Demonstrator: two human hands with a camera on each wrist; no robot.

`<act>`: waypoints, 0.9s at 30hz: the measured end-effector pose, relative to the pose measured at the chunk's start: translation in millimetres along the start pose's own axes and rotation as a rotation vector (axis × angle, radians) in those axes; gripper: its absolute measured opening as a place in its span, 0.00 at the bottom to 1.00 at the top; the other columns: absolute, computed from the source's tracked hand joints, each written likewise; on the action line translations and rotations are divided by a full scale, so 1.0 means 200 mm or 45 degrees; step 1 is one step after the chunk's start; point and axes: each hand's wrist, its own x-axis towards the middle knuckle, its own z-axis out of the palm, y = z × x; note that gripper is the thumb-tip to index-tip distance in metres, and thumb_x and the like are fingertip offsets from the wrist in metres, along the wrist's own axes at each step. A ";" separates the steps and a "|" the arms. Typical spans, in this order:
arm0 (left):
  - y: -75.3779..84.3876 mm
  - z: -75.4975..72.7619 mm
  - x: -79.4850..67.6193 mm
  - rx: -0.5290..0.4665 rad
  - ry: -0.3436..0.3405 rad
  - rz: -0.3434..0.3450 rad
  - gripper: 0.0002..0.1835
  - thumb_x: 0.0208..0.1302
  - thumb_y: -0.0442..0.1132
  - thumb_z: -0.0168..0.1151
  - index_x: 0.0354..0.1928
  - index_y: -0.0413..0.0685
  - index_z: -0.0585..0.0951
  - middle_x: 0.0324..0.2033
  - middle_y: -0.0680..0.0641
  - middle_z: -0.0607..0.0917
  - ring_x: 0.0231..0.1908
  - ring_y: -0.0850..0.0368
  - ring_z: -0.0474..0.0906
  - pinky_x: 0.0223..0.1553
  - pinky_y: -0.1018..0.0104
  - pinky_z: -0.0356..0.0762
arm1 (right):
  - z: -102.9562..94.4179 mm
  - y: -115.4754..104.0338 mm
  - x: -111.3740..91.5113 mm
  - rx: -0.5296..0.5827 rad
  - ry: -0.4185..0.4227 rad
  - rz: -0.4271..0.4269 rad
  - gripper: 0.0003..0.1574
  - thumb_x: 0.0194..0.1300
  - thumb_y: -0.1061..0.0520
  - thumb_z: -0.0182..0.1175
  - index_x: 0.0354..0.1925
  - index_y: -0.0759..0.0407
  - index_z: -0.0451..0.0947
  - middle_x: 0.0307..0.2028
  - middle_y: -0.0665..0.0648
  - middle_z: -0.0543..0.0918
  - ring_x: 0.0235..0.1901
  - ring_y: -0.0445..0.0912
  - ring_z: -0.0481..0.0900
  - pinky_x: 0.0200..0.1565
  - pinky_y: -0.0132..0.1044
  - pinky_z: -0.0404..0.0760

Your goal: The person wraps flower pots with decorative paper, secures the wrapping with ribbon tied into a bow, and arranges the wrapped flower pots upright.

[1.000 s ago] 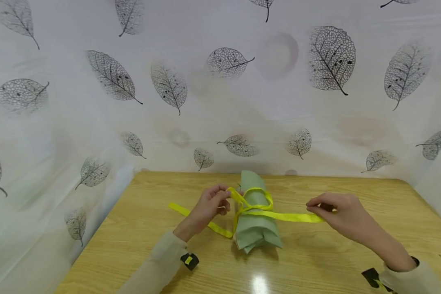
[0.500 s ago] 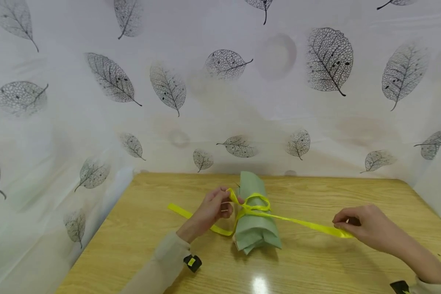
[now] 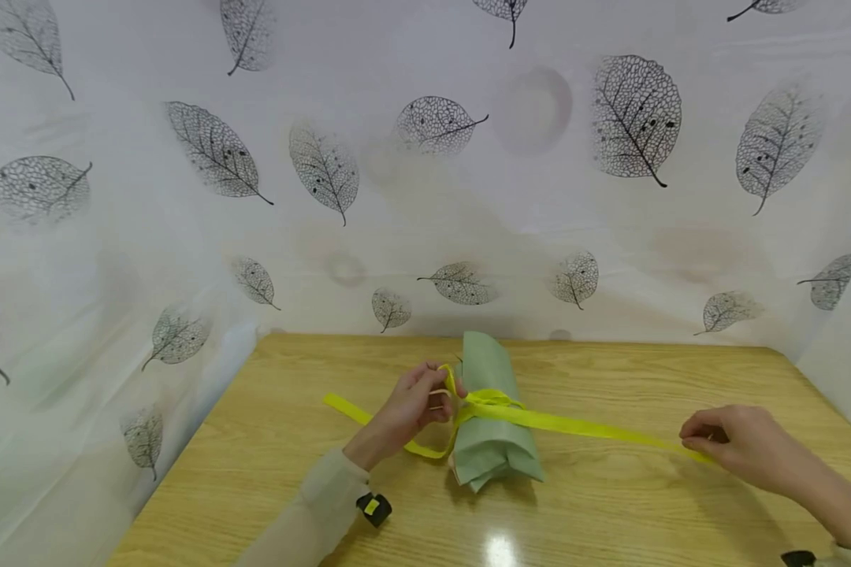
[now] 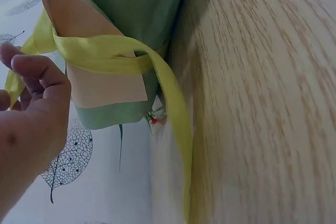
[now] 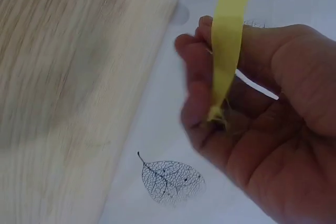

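Note:
A bundle wrapped in pale green paper (image 3: 488,364) lies on the table, with a yellow ribbon (image 3: 574,425) around its middle. My left hand (image 3: 414,405) pinches a raised part of the ribbon at the bundle's left side. Far to the right, my right hand (image 3: 745,447) pinches one ribbon end, and the stretch between runs taut. The frayed ribbon tip (image 5: 216,115) shows against the fingers in the right wrist view. In the left wrist view, beige paper (image 4: 107,85) lines the wrap, and a small red flower (image 4: 153,119) pokes out of its end.
A wooden table (image 3: 291,378) bears the bundle. The ribbon's other tail (image 3: 347,408) lies on it to the left, passing behind my left forearm. A white curtain with printed leaves (image 3: 425,205) hangs behind the table and at its sides.
My right hand has moved right and slightly toward me, drawing the ribbon out. The ribbon loop on top of the bundle has shrunk and flattened. My left hand has stayed nearly in place.

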 end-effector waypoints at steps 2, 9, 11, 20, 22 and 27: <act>0.00 0.01 0.00 -0.004 0.002 0.000 0.11 0.83 0.44 0.42 0.54 0.45 0.68 0.37 0.54 0.85 0.30 0.64 0.77 0.34 0.74 0.78 | 0.01 -0.03 0.02 -0.025 0.018 0.005 0.05 0.59 0.61 0.73 0.34 0.51 0.87 0.30 0.42 0.87 0.28 0.33 0.81 0.30 0.34 0.81; 0.04 0.05 0.01 0.330 0.021 0.093 0.18 0.77 0.42 0.58 0.62 0.41 0.73 0.41 0.50 0.83 0.34 0.60 0.79 0.39 0.69 0.81 | 0.07 -0.36 0.18 0.153 0.350 -0.261 0.13 0.57 0.66 0.73 0.38 0.50 0.88 0.32 0.45 0.89 0.30 0.30 0.80 0.28 0.28 0.81; 0.05 0.06 0.01 0.504 0.036 0.145 0.17 0.74 0.42 0.62 0.60 0.44 0.78 0.42 0.48 0.84 0.33 0.60 0.79 0.39 0.65 0.83 | 0.09 -0.48 0.24 0.264 0.398 -0.392 0.15 0.57 0.68 0.72 0.39 0.50 0.87 0.32 0.45 0.89 0.29 0.27 0.78 0.27 0.23 0.78; 0.06 0.12 0.06 1.086 0.123 0.265 0.10 0.69 0.50 0.67 0.48 0.58 0.88 0.45 0.58 0.88 0.38 0.63 0.76 0.39 0.71 0.75 | 0.23 -0.75 0.42 0.467 0.404 -0.611 0.13 0.58 0.70 0.71 0.39 0.55 0.88 0.32 0.47 0.88 0.28 0.30 0.79 0.28 0.19 0.77; 0.06 0.13 0.06 1.106 0.112 0.259 0.10 0.68 0.48 0.68 0.47 0.56 0.89 0.42 0.58 0.87 0.36 0.63 0.75 0.36 0.72 0.74 | 0.25 -0.77 0.44 0.464 0.397 -0.615 0.12 0.58 0.70 0.72 0.38 0.56 0.88 0.31 0.47 0.87 0.28 0.30 0.79 0.28 0.19 0.77; 0.06 0.13 0.06 1.133 0.088 0.294 0.05 0.68 0.43 0.68 0.42 0.54 0.89 0.34 0.56 0.85 0.33 0.65 0.74 0.31 0.75 0.73 | 0.28 -0.78 0.46 0.469 0.409 -0.618 0.10 0.58 0.69 0.72 0.37 0.56 0.88 0.29 0.46 0.86 0.27 0.30 0.79 0.27 0.20 0.75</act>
